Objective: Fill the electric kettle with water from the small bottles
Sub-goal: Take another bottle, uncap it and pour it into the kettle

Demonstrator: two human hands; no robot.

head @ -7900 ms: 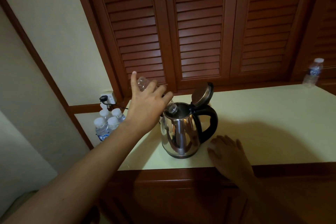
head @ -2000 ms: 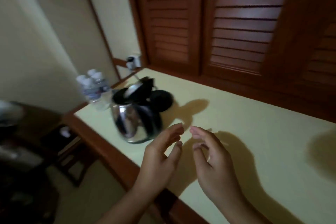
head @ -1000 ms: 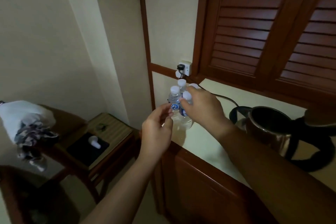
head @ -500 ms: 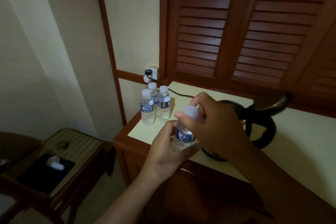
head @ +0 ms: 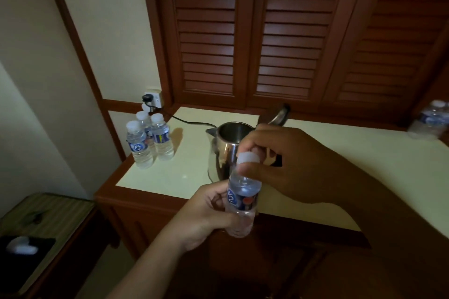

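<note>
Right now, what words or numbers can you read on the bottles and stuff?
"K2": blue label of the small clear plastic bottle held in the left hand, its white cap under the right hand.
"K2": front bottle of the three capped bottles on the counter.
Other labels: too blurred to read.

A left hand [head: 206, 216] gripped a small water bottle [head: 241, 198] upright just in front of a steel kettle [head: 224, 153], while the right hand [head: 296, 165] pinched its white cap [head: 248, 158]. The kettle stood on a pale bench [head: 340, 160] with its lid [head: 279, 114] raised. Three capped bottles [head: 149, 139] clustered left of the kettle; another bottle [head: 428, 120] stood far to its right.
</note>
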